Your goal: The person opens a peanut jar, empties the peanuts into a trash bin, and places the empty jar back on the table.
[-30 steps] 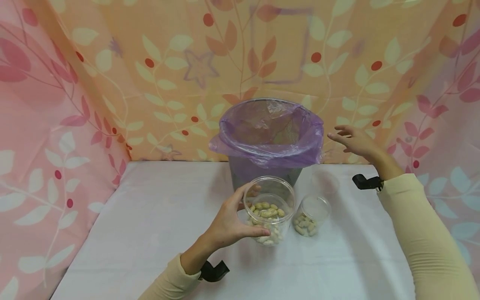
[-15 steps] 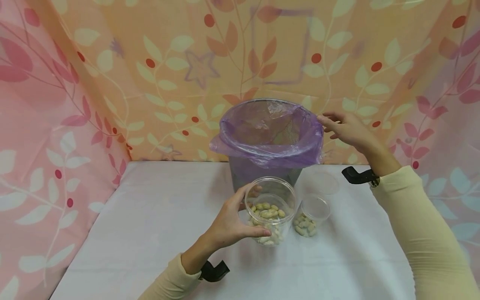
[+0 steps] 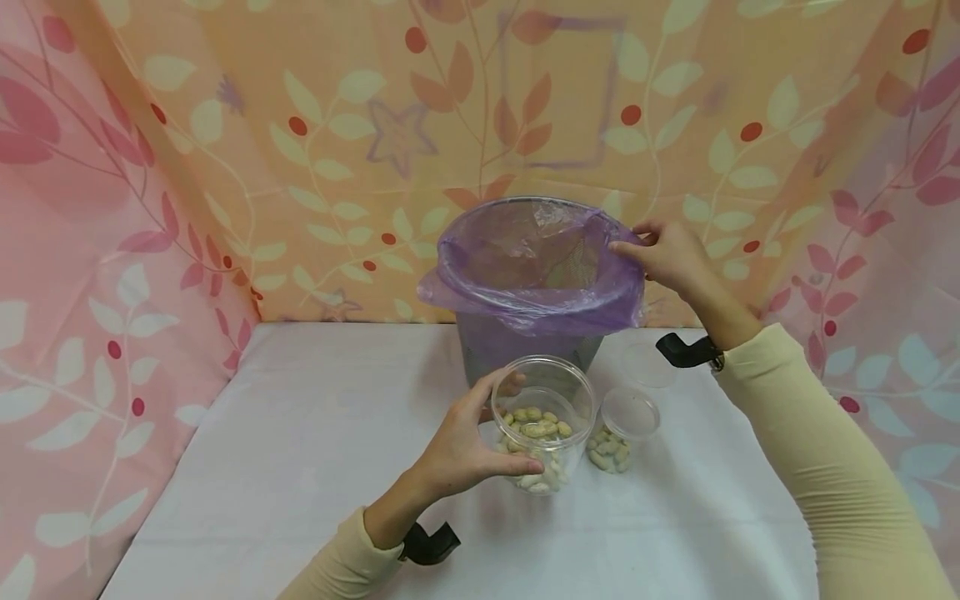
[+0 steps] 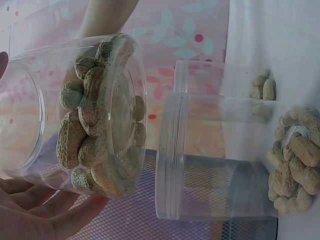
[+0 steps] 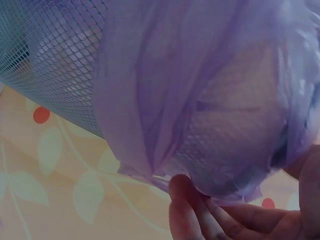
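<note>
My left hand (image 3: 457, 442) holds a clear plastic jar (image 3: 543, 444) with peanuts (image 3: 536, 421) in its bottom, the thumb on its near side. Beneath it in the left wrist view, a second clear jar (image 4: 172, 155) of peanuts stands on the table, mostly covered by the held one in the head view. My right hand (image 3: 671, 254) grips the right rim of a mesh trash bin (image 3: 487, 342) lined with a purple plastic bag (image 3: 555, 312). Its thumb lies over the rim, and its fingers are outside against the bag in the right wrist view.
A smaller clear jar (image 3: 632, 414) with several peanuts stands to the right of the held jar. Behind it lies a clear round lid (image 3: 654, 367). The white-covered table (image 3: 300, 467) is enclosed by patterned curtains (image 3: 322, 208) at the back and sides.
My right hand has moved left from beside the bin to its right rim and taken hold there. My left hand with the jar has stayed nearly still.
</note>
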{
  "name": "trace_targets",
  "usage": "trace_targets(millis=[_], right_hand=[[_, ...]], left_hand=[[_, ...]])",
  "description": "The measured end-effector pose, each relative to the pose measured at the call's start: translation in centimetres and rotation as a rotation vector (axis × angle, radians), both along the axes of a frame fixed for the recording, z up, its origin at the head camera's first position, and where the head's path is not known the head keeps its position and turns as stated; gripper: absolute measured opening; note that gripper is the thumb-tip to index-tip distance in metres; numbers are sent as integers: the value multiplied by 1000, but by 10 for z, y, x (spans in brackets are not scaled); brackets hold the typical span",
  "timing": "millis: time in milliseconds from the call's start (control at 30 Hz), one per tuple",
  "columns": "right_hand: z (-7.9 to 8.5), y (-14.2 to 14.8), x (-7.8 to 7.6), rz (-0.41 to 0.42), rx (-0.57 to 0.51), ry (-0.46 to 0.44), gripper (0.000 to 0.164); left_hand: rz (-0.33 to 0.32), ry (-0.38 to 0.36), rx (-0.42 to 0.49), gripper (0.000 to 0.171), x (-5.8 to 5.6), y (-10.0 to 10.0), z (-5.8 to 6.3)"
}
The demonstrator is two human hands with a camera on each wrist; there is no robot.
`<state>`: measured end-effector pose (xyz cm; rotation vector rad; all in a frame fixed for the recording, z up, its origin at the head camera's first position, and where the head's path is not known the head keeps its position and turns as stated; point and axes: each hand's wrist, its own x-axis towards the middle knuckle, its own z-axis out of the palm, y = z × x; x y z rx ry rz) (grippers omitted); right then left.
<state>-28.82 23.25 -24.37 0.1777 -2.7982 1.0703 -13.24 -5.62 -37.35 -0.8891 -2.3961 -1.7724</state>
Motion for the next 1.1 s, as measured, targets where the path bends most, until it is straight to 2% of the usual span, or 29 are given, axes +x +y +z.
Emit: trace_targets(millis=[233, 500, 833, 1100], right_hand=[[-2, 3, 1, -63, 20, 20, 40], [-2, 9, 7, -61, -56, 35, 34], [-1, 13, 10, -43, -8, 29, 28], [-6, 12, 9, -58, 57, 38, 47]], left_hand=[[7, -11, -7, 100, 0, -1, -2], [13, -8, -21, 101, -1, -3, -4], [18, -10, -20, 101, -1, -3, -5], [25, -8, -17, 101, -2, -6, -4]])
